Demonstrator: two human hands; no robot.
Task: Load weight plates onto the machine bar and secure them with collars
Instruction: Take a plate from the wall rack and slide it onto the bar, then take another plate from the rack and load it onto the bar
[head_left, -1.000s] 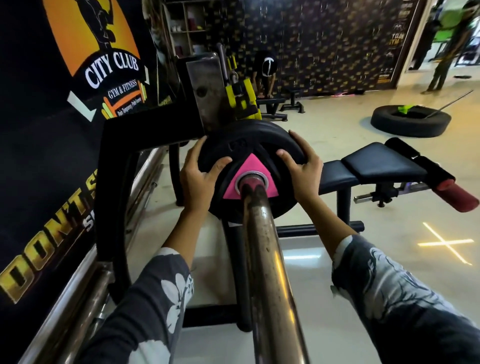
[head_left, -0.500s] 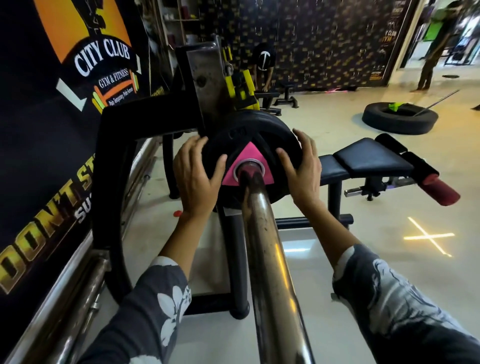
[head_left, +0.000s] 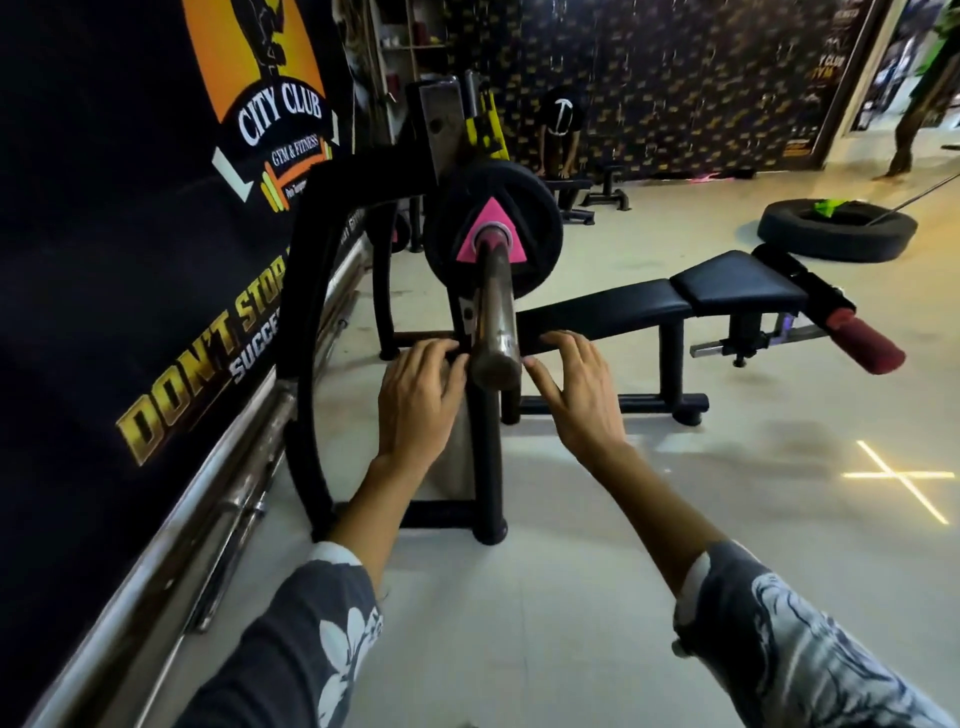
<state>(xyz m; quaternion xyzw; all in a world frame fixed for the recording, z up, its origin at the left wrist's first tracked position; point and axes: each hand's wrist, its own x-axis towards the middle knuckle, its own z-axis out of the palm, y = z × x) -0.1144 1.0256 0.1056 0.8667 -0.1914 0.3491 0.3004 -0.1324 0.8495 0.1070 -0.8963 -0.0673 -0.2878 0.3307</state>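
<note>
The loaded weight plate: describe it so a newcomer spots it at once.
Find the black curved machine frame by the banner. A steel bar juts from it; the weight plate sits at its far end. Its pink hub triangle sets it apart from the tyre.

Hidden and cropped parts around the loaded bar

The bar (head_left: 496, 317) covers the middle of the weight plate (head_left: 537, 223), whose back face and raised lettering cannot be made out. The pink ring at the hub is too small to tell from a collar. The left hand (head_left: 415, 405) has blurred fingertips against the dark upright, so contact with the bar cannot be told; the same holds for the right hand (head_left: 579, 400). The curved machine frame (head_left: 311, 291) hides the ends of the banner's (head_left: 156, 260) words, and the banner runs off the top and left edges. Both sleeves (head_left: 311, 639) are cut off at the bottom edge. A figure (head_left: 930, 88) at the top right is cropped.
</note>
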